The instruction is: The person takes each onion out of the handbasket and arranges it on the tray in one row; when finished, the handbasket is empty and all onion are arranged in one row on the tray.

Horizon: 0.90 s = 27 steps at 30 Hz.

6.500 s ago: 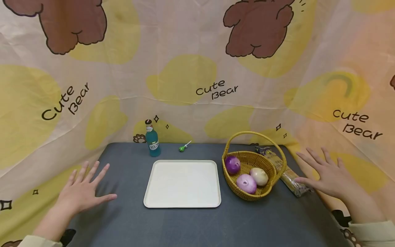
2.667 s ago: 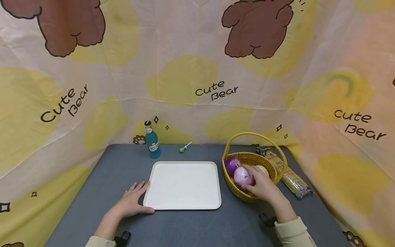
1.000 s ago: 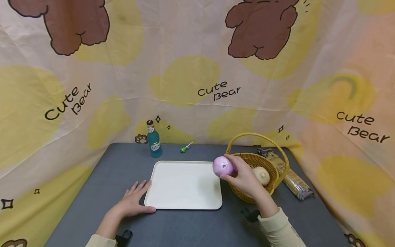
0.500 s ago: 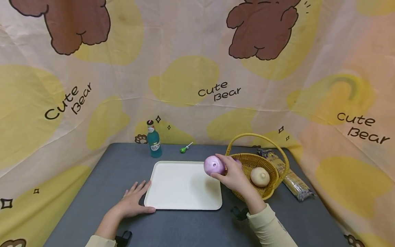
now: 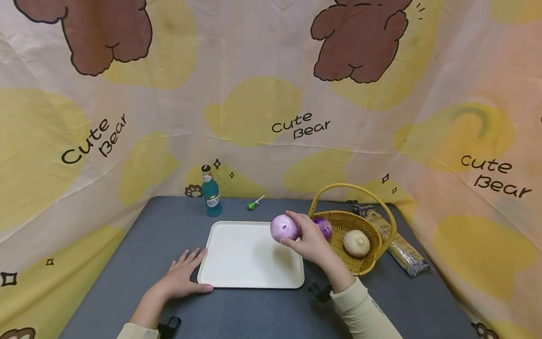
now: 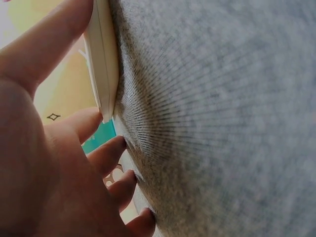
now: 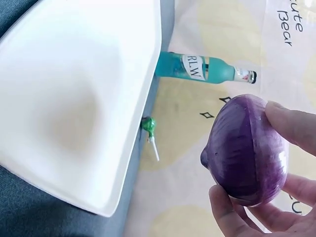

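Note:
My right hand (image 5: 311, 240) grips a purple onion (image 5: 283, 228) between thumb and fingers, raised over the right side of a white rectangular tray (image 5: 241, 259). In the right wrist view the onion (image 7: 247, 150) has a darker half with a pointed tip, and the tray (image 7: 54, 98) shows a soft shadow. Spread at the tray's near left corner is my left hand (image 5: 178, 280). Its thumb lies along the front edge, and a fingertip touches the side edge, as the left wrist view shows on the tray rim (image 6: 102, 59).
Right of the tray stands a yellow wicker basket (image 5: 366, 226) with a tall handle, holding a dark purple onion (image 5: 325, 228) and a whitish onion (image 5: 356, 243). Behind it lies a long plastic packet (image 5: 402, 247). A blue-green bottle (image 5: 211, 195) and green lollipop (image 5: 252, 204) are beyond the tray.
My right hand took the light purple onion from the basket and carried it left over the tray. Earlier, my left hand came from the far left to the tray corner, where it stays.

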Available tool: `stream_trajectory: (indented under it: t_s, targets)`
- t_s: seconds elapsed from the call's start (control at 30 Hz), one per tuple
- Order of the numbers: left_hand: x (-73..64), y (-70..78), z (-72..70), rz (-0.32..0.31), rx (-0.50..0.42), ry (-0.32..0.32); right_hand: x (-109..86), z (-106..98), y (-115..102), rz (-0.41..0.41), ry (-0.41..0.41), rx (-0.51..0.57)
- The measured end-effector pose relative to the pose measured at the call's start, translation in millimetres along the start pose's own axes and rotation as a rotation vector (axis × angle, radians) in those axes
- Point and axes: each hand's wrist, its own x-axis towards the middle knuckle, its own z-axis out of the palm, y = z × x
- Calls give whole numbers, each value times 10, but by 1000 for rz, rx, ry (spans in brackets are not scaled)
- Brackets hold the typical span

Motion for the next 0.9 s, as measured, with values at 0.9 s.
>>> stream_trajectory:
  t_s: [0.9]
  targets:
    - [42,-61,63,-3,-9,39,132,260,-136,-5,-80,55]
